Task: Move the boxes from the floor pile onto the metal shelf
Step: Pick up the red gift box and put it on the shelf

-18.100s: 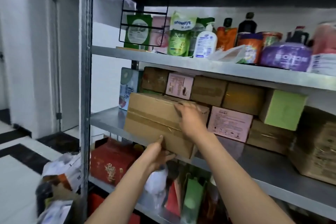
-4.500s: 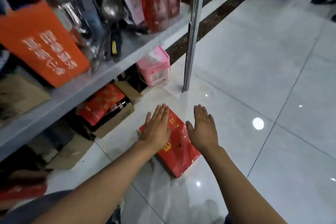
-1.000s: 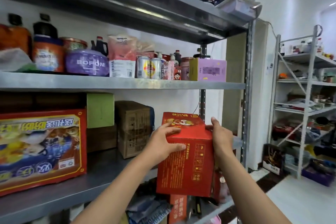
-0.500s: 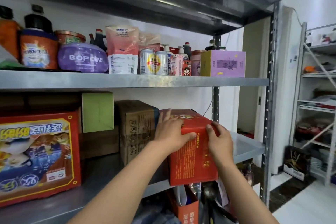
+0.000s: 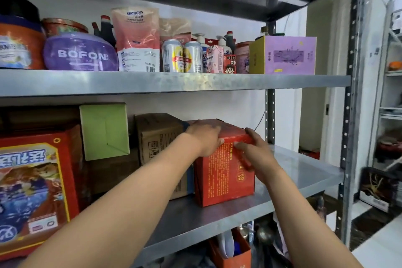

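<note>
Here the red box (image 5: 224,172) stands upright on the middle board of the metal shelf (image 5: 293,172), its base flat on the steel and its left side just beside the brown carton (image 5: 158,137), seemingly touching it. The left hand (image 5: 205,137) lies over the red box's top left edge, fingers curled onto the lid and thumb pressed on the front face, so it grips that corner. The right hand (image 5: 252,150) holds the box's top right corner, fingers wrapped over the edge and palm against the side. Left of the brown carton a green box (image 5: 104,130) sits atop other cartons, and farther left stands a large red printed box (image 5: 37,191). On the board above the red box are two cans (image 5: 182,55) and a lilac box (image 5: 287,54).
</note>
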The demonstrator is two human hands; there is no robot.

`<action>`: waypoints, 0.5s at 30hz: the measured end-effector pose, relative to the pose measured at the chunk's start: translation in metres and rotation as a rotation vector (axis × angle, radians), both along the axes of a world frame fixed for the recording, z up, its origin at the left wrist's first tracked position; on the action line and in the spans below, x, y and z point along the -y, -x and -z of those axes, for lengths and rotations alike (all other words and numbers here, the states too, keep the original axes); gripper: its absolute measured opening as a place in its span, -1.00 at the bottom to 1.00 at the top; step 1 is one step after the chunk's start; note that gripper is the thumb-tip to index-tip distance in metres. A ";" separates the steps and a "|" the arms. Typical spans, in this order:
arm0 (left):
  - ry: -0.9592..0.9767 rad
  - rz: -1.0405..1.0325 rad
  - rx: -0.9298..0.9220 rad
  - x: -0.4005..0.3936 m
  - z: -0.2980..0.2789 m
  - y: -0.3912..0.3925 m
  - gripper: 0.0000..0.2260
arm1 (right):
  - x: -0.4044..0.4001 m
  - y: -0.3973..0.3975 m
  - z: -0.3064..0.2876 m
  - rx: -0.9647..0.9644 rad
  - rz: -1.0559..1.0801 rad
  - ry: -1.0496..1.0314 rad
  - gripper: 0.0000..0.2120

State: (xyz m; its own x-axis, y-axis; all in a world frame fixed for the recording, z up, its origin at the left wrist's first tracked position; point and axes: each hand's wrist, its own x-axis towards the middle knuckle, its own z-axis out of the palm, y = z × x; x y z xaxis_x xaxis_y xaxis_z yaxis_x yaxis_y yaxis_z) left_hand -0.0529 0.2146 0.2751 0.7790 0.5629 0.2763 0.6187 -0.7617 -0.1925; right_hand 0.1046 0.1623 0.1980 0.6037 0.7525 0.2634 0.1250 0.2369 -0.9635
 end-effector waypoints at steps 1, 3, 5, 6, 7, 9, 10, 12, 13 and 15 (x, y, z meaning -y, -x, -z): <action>-0.011 -0.015 -0.024 -0.007 -0.001 -0.004 -0.63 | -0.009 -0.001 0.002 0.010 -0.007 0.002 -0.32; -0.006 -0.061 -0.057 -0.021 -0.004 -0.011 -0.67 | -0.029 -0.002 0.004 0.030 -0.006 0.004 -0.28; 0.017 -0.115 -0.089 -0.033 -0.009 -0.019 -0.72 | -0.050 -0.002 0.005 0.051 -0.003 0.008 -0.26; 0.021 -0.141 -0.106 -0.039 -0.012 -0.022 -0.75 | -0.060 -0.002 0.004 0.060 -0.002 0.014 -0.25; 0.009 -0.167 -0.119 -0.043 -0.014 -0.025 -0.77 | -0.068 -0.002 0.004 0.080 0.001 0.016 -0.24; -0.049 -0.209 -0.127 -0.054 -0.016 -0.031 -0.78 | -0.085 -0.004 0.005 0.109 -0.002 0.009 -0.22; -0.070 -0.226 -0.121 -0.060 -0.017 -0.035 -0.78 | -0.095 -0.006 0.005 0.120 -0.002 0.005 -0.21; -0.078 -0.259 -0.127 -0.068 -0.016 -0.040 -0.77 | -0.110 -0.009 0.008 0.138 -0.009 -0.006 -0.18; -0.081 -0.276 -0.141 -0.072 -0.015 -0.042 -0.77 | -0.118 -0.010 0.010 0.140 -0.012 -0.013 -0.18; -0.097 -0.302 -0.163 -0.079 -0.012 -0.044 -0.74 | -0.131 -0.011 0.013 0.159 0.001 -0.033 -0.19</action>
